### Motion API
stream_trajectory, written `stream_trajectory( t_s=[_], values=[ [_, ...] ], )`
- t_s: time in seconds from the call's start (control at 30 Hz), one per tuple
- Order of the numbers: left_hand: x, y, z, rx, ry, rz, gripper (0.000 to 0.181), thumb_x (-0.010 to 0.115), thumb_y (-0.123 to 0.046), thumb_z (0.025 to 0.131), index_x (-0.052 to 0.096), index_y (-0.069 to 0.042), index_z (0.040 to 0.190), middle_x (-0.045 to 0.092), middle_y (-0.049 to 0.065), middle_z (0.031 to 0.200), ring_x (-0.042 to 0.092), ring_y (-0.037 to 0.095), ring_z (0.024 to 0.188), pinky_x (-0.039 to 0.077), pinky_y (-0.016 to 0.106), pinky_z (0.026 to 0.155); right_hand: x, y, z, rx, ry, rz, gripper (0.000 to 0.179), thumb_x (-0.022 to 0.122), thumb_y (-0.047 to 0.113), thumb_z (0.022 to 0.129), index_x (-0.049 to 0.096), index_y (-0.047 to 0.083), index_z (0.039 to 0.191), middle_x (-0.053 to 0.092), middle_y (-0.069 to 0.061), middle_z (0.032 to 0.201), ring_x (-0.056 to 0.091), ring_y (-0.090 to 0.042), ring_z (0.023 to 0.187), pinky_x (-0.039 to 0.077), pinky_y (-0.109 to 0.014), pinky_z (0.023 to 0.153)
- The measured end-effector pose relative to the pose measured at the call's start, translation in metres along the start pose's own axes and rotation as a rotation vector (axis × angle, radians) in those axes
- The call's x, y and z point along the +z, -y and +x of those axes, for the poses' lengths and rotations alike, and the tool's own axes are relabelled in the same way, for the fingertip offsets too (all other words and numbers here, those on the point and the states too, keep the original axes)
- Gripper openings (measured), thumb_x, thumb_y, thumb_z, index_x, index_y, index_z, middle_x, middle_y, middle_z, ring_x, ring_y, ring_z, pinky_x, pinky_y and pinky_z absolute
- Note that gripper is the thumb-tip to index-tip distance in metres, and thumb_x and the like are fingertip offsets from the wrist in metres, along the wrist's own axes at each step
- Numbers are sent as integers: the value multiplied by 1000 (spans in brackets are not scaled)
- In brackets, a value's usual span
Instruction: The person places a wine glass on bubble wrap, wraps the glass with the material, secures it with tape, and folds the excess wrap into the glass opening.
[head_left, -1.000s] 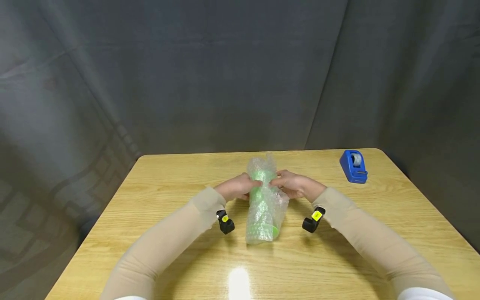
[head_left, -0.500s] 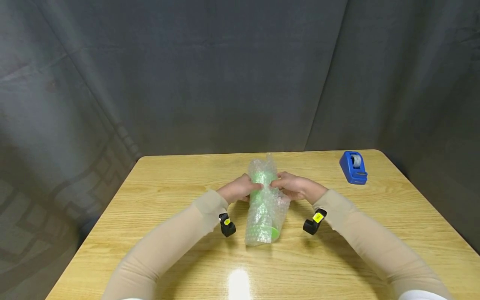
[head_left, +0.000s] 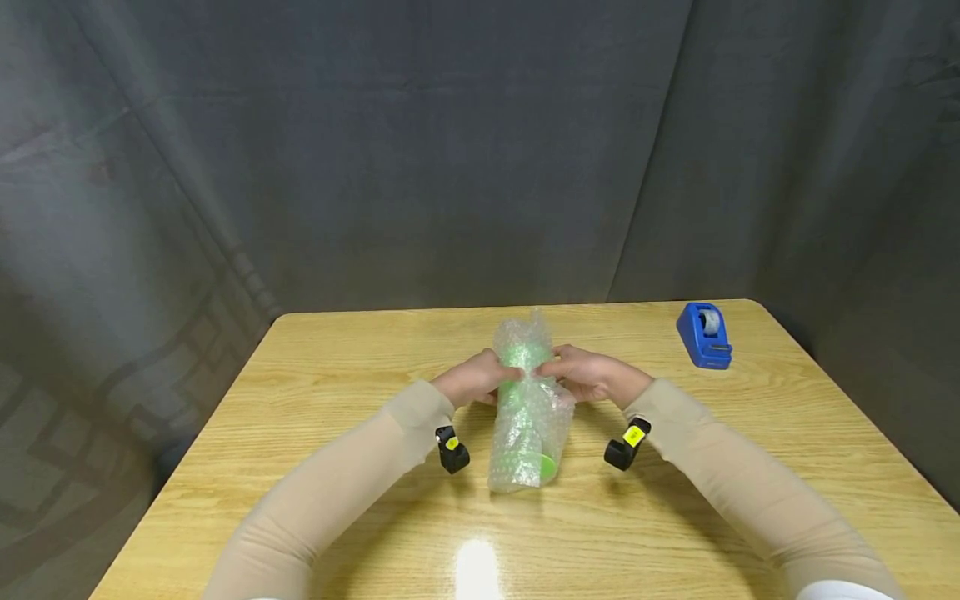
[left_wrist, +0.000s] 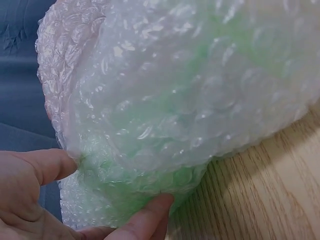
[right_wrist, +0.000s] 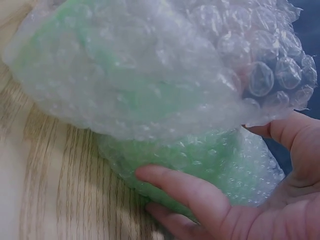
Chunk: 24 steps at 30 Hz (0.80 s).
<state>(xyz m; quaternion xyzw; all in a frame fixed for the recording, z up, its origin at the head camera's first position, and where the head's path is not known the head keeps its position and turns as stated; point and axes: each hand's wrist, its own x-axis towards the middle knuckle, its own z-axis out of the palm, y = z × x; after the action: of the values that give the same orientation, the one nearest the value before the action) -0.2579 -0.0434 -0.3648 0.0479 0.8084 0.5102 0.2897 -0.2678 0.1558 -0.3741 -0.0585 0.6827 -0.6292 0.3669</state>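
Note:
Bubble wrap (head_left: 516,442) is rolled around a green cylinder (head_left: 548,467) lying lengthwise on the table, its bright green end showing toward me. From the left side, my left hand (head_left: 476,377) grips the roll with its thumb on top. My right hand (head_left: 596,373) holds it from the other side, and the two thumb tips nearly meet over the wrap. The left wrist view has the thumb and fingers (left_wrist: 145,217) against the bubble wrap (left_wrist: 145,100). In the right wrist view, a loose flap of wrap (right_wrist: 262,75) sticks out above the thumb, and fingers (right_wrist: 182,187) curve under the roll.
A blue tape dispenser (head_left: 705,337) with a roll of clear tape stands at the table's back right. The wooden table (head_left: 360,500) ends at a dark grey curtain (head_left: 435,167) behind. Black wrist cameras (head_left: 452,450) hang inside both forearms.

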Motion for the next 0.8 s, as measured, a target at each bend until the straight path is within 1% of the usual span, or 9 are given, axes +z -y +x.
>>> stream_trajectory(
  t_s=[0.07,0.27,0.33,0.4,0.5,0.53,0.6,0.7,0.8],
  values=[
    [0,1,0,2,12,-12,46,55,-20,99,38,4,135,51,16,131,55,29,120,47,47,101,0,-1,1,-1,-1,-6,57,48,8,98,20,-3,147,54,-17,118,65,-19,93,57,-36,85],
    [-2,4,1,16,50,-14,47,51,-20,100,37,6,137,51,19,132,56,32,119,47,48,101,1,-1,5,-15,-1,-49,49,50,9,98,29,-2,141,56,-13,115,64,-20,93,57,-39,85],
    [-3,5,2,19,65,-13,48,50,-22,100,37,5,138,51,18,132,56,31,119,47,48,101,2,-1,5,-14,3,-53,50,50,9,97,29,-2,141,54,-15,119,64,-21,94,57,-40,86],
    [-4,6,2,20,79,-4,49,51,-26,99,41,4,136,53,16,132,56,30,119,46,48,102,3,0,6,-4,-4,-56,55,51,9,97,24,-1,144,49,-19,128,62,-22,98,56,-40,87],
    [-5,7,3,15,90,16,55,57,-34,94,47,4,133,54,15,133,55,28,122,46,48,103,5,1,5,17,-31,-67,72,53,11,96,7,-2,150,30,-26,146,56,-24,106,56,-38,88],
    [-5,7,3,11,88,28,59,60,-36,92,46,5,133,53,15,135,53,28,123,45,48,103,5,2,5,25,-41,-70,76,53,11,95,3,-1,150,25,-27,149,55,-25,108,56,-38,88],
    [-5,6,3,4,91,39,66,65,-37,89,43,6,135,47,16,140,50,28,127,44,48,104,6,2,4,35,-54,-71,78,53,10,94,0,-1,151,20,-27,151,52,-27,112,55,-38,89],
    [-5,5,2,6,108,23,70,70,-28,88,36,4,139,43,16,144,47,29,130,42,48,106,6,3,5,38,-58,-72,76,53,9,95,2,0,151,23,-27,150,53,-28,112,55,-39,89],
    [-4,5,2,35,161,-32,66,69,-12,89,33,0,143,46,15,141,48,31,129,40,49,108,7,3,5,33,-62,-76,72,52,9,96,5,0,150,29,-25,145,56,-25,105,56,-39,87]
  ],
)
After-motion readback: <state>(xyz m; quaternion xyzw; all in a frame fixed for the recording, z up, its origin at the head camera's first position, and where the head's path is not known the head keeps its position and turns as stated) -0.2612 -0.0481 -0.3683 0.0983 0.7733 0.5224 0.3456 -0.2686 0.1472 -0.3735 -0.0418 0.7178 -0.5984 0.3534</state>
